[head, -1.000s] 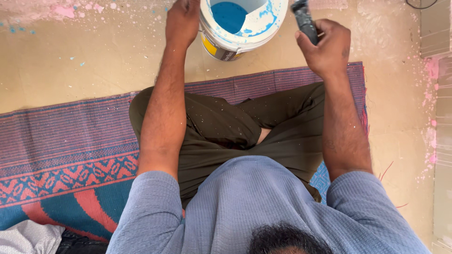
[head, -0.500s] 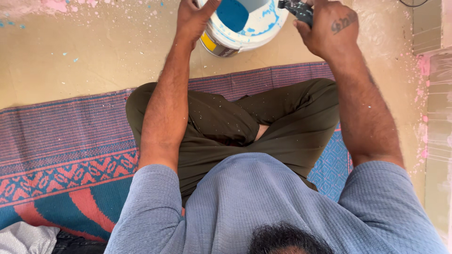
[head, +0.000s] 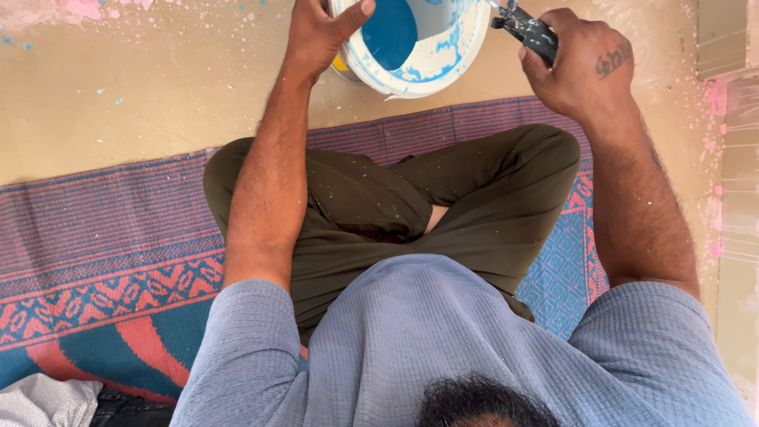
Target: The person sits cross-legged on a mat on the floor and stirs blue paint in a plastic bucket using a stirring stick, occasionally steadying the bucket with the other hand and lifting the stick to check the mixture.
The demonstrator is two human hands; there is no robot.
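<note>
A white paint bucket [head: 443,59] with blue paint inside is tipped toward me at the top of the view. My left hand [head: 320,35] grips its left rim, thumb hooked over the edge. My right hand [head: 581,67] is closed around a dark tool handle [head: 528,30] whose tip points at the bucket's right rim. I sit cross-legged in dark olive trousers [head: 395,205] and a grey-blue shirt.
A woven mat [head: 103,261] in purple, blue and red lies under me on a tan floor [head: 142,87] speckled with paint. Pink-splashed steps or wall edge [head: 731,158] run along the right. A white cloth [head: 39,403] lies at the bottom left.
The bucket has tipped further toward me, showing more blue paint. My right hand swung the tool in from the right to the bucket's rim. The left hand stayed on the rim.
</note>
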